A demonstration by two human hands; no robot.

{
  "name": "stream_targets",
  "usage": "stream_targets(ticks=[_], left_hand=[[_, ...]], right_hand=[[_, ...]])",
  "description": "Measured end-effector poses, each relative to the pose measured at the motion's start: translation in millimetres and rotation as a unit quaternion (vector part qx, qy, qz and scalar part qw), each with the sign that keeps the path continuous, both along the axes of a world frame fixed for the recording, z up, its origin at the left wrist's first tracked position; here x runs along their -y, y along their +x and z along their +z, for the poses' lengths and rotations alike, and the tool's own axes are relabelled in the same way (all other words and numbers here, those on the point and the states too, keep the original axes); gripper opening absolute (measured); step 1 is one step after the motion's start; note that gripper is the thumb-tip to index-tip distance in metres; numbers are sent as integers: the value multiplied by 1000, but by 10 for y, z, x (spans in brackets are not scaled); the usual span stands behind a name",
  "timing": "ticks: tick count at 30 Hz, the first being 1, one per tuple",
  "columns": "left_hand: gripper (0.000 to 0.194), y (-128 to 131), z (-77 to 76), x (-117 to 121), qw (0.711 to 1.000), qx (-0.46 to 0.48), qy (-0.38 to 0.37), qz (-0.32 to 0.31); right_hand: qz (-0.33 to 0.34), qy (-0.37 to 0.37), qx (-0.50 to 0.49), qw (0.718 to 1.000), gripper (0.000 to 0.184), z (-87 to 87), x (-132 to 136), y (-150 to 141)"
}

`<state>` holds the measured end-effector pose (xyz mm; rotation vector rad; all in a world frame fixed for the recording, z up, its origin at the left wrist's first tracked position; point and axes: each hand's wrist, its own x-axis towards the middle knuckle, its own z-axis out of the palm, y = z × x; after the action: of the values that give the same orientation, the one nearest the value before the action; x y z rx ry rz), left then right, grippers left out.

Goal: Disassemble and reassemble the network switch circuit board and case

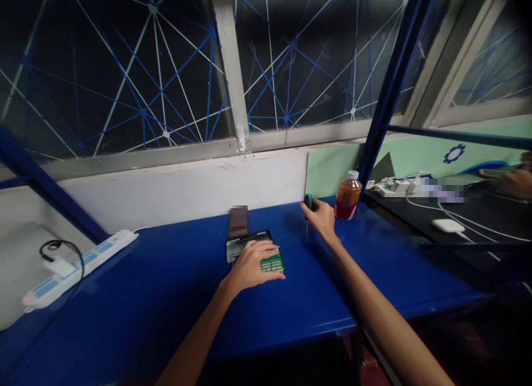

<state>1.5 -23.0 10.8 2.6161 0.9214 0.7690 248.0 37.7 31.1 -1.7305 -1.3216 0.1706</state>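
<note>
My left hand [253, 260] spans a green circuit board [272, 263], fingers across its far side and thumb along its near edge. It covers much of the board. A dark, shallow case [260, 236] lies just behind, partly under my fingers. My right hand [322, 215] is closed around a screwdriver with a green and black handle [308, 201]. Its thin shaft points down toward the table, to the right of the board. Tiny bits that look like screws [280, 238] lie between the case and the screwdriver.
A dark phone-like slab [238, 222] lies behind the case on the blue table [166, 286]. A drink bottle [348, 196] stands at the back right. On the left is a power strip [83, 268] with a black cable. Another person's hand [515, 182] is over the black desk at right.
</note>
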Motion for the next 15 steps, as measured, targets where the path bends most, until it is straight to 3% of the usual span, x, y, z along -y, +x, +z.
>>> stream_targets(ticks=[3, 15], left_hand=[[52, -1, -3, -1, 1000, -4, -1, 1], [50, 2, -19, -8, 1000, 10, -9, 1]], right_hand=[[-40, -27, 55, 997, 37, -29, -9, -3], [-42, -54, 97, 993, 37, -75, -13, -44]])
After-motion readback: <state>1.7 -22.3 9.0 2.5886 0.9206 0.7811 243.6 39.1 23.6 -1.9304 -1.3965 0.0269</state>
